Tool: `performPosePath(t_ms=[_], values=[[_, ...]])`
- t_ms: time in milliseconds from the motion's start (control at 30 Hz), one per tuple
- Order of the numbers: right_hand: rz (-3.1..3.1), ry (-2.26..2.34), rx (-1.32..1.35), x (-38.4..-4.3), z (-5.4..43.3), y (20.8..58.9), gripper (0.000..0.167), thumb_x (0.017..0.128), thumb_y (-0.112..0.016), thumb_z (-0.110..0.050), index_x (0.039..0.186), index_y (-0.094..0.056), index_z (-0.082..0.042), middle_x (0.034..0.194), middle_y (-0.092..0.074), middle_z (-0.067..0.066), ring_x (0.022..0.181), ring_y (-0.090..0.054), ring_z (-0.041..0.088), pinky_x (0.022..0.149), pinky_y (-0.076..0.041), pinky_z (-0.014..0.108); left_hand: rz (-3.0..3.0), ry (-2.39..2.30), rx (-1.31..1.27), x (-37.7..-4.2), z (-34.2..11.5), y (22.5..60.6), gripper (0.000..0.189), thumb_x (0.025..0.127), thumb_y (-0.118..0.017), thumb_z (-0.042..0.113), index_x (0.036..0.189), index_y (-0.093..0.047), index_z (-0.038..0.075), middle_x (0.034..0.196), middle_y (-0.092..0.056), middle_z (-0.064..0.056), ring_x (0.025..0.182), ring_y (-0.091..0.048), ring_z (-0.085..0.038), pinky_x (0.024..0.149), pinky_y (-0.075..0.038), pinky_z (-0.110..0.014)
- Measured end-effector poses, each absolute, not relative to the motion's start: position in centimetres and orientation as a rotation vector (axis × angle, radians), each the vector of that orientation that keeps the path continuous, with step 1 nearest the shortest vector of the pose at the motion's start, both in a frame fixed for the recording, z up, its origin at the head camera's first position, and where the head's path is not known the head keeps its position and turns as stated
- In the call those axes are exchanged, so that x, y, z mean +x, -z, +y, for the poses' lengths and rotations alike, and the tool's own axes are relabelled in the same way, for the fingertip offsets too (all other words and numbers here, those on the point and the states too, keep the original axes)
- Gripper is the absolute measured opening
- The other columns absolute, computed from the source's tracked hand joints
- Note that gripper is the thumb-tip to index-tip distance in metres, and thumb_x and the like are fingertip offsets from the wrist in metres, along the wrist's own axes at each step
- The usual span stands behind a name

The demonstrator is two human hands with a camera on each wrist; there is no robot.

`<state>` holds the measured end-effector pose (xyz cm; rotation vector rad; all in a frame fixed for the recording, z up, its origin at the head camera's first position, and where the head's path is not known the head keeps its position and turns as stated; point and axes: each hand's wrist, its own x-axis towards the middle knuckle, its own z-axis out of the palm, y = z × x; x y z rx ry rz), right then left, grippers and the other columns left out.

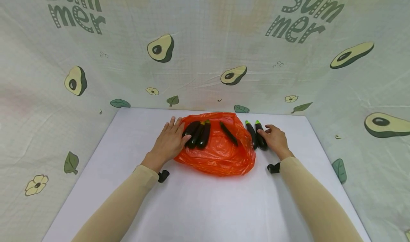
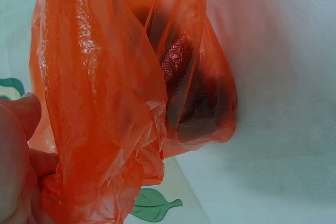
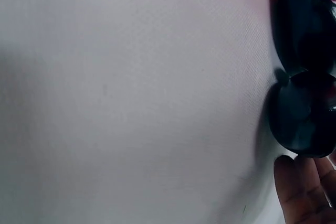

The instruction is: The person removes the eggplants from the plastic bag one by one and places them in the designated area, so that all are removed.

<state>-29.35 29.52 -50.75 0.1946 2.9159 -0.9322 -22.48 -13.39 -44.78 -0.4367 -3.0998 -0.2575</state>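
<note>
An orange-red plastic bag [image 1: 217, 163] lies spread on the table. Several dark, glossy eggplants [image 1: 204, 135] lie side by side on its left part. A slimmer dark, elongated vegetable [image 1: 229, 133] rests on the bag further right. My left hand [image 1: 169, 138] rests at the bag's left edge, fingers extended, thumb over the nearest eggplants; the left wrist view shows bag film [image 2: 100, 103] against the fingers. Two eggplants with green tips lie right of the bag. My right hand [image 1: 273, 138] touches the outer eggplant [image 1: 261, 138]; its fingertips meet that eggplant's side [image 3: 304, 119] in the right wrist view.
The table [image 1: 205, 206] is covered in white. Behind it and at both sides hangs a pale curtain [image 1: 198, 89] printed with avocados, leaves and lettering. Black wrist devices [image 1: 273, 168] show beneath both sleeves.
</note>
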Motion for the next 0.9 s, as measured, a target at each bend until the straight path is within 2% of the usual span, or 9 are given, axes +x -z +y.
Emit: performPosePath(t_ms=[233,433,633,900], values=[[2.989,0.976,0.224,-28.8,29.0,50.3,0.066,0.108,-0.054,-0.046,0.155,-0.047,0.0,0.143,-0.06,0.029,0.125,-0.061,0.045,0.108,-0.052,0.058,-3.094,0.284,-0.436,-22.5,-13.3,44.8,0.075,0.111,-0.044,0.05,0.166,-0.028,0.001,0.176,-0.017,-0.016,0.165,-0.005,-0.038,0.132,-0.011,-0.055],[3.079,1.088,0.175,-28.1,27.5,49.0,0.058,0.106,-0.058,-0.038,0.151,-0.052,-0.002,0.138,-0.064,0.024,0.123,-0.062,0.042,0.106,-0.053,0.057,-3.086,0.32,-0.435,-22.5,-13.2,44.7,0.075,0.111,-0.046,0.049,0.165,-0.029,0.0,0.176,-0.018,-0.017,0.165,-0.006,-0.038,0.132,-0.012,-0.056],[3.145,1.156,0.039,-27.2,25.5,46.6,0.056,0.105,-0.061,-0.034,0.151,-0.053,-0.004,0.136,-0.066,0.023,0.116,-0.066,0.042,0.1,-0.056,0.058,-3.088,0.333,-0.426,-22.7,-13.0,44.6,0.075,0.111,-0.045,0.05,0.165,-0.029,0.001,0.176,-0.018,-0.016,0.165,-0.006,-0.038,0.132,-0.012,-0.055],[3.217,1.248,-0.338,-25.1,20.7,43.4,0.047,0.103,-0.066,-0.023,0.146,-0.06,-0.004,0.129,-0.069,0.021,0.107,-0.068,0.04,0.094,-0.06,0.056,-3.075,0.324,-0.423,-22.7,-12.8,44.4,0.074,0.111,-0.045,0.048,0.164,-0.03,-0.001,0.176,-0.019,-0.018,0.164,-0.008,-0.04,0.132,-0.014,-0.057]])
